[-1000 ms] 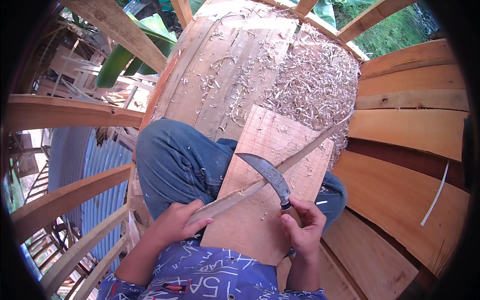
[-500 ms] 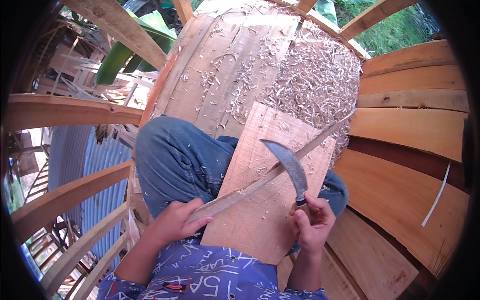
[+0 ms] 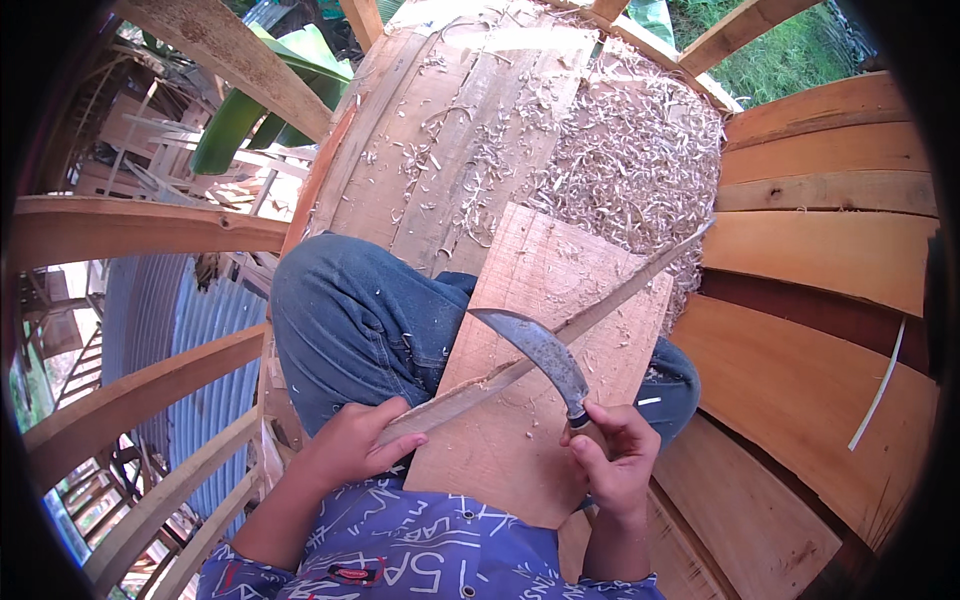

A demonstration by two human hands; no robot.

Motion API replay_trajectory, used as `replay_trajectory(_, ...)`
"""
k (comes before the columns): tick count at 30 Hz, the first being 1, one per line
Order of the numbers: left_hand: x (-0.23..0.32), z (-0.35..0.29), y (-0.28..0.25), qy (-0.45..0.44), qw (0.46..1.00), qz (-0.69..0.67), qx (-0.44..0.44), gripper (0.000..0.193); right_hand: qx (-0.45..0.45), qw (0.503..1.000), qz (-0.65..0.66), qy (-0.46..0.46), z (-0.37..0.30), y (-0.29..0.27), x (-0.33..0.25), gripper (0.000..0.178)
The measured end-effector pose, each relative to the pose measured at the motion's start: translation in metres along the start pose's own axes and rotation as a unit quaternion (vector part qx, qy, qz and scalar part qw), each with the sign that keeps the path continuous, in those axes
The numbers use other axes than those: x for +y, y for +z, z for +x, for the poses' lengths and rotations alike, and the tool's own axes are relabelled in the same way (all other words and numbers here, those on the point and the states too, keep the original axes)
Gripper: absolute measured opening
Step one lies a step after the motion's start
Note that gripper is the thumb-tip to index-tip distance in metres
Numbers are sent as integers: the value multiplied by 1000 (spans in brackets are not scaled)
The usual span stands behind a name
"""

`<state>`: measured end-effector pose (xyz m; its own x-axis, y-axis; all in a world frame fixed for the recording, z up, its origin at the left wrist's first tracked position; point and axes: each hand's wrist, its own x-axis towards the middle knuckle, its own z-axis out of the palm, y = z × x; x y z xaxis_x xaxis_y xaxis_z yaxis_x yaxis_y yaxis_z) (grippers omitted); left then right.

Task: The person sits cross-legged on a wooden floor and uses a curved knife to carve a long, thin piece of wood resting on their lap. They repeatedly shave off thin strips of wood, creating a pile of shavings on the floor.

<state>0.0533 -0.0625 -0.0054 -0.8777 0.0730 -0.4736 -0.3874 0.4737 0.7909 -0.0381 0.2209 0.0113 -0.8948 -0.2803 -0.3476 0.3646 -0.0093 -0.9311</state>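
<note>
Since half a second ago, I have drawn the curved knife (image 3: 553,362) left and nearer to the body: its tip has dropped from over the middle of the board (image 3: 500,455) to just beside its left edge, and my right grip (image 3: 616,448) has followed a little the same way. The wooden strip (image 3: 505,376) and my left grip (image 3: 366,440) sit about where they were. The strip slants across the board, over the left edge toward the near-left corner and out past the far edge beside the far-right corner. My left grip is closed on its near end, just outside that left edge, thumb laid toward the board and fingers curled round, so nearly all the strip reaches up and right, free of it. My right grip is closed round the knife handle at the right edge, nearer the near-right corner, below the strip and apart from it. From there the blade slants up and left across the strip; I cannot tell from here whether it touches. The board rests across the lap, its left edge against a jeans leg (image 3: 345,315). Shavings (image 3: 640,160) lie thick on the floor planks (image 3: 385,125) beyond the board's far edge, and small chips dot its far half.
</note>
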Motion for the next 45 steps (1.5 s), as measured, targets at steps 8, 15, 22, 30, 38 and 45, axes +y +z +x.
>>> replay_trajectory(8, 4, -1, -2, -13, 1000, 4, -7, 28, -3, 1000, -10, -14, 2, -8, -1, 32)
replay_trajectory(15, -2, -2, 1, 1, 1000, 14, 7, 30, -16, 998, 35, -40, 8, -10, -2, 33)
replay_trajectory(22, 2, 0, 2, 9, 1000, 7, 10, 30, -19, 996, 77, -27, 10, -16, -10, 32)
replay_trajectory(30, 3, 1, 1, 15, 1000, 13, 10, 29, -12, 994, 111, 20, 6, -10, -12, 30)
replay_trajectory(38, 7, 2, 2, 7, 999, 37, 4, 29, -46, 992, 92, 74, 0, 3, -10, 27)
replay_trajectory(45, 6, 0, 2, 9, 1000, 24, 12, 29, -26, 997, 63, 26, 3, -6, -13, 26)
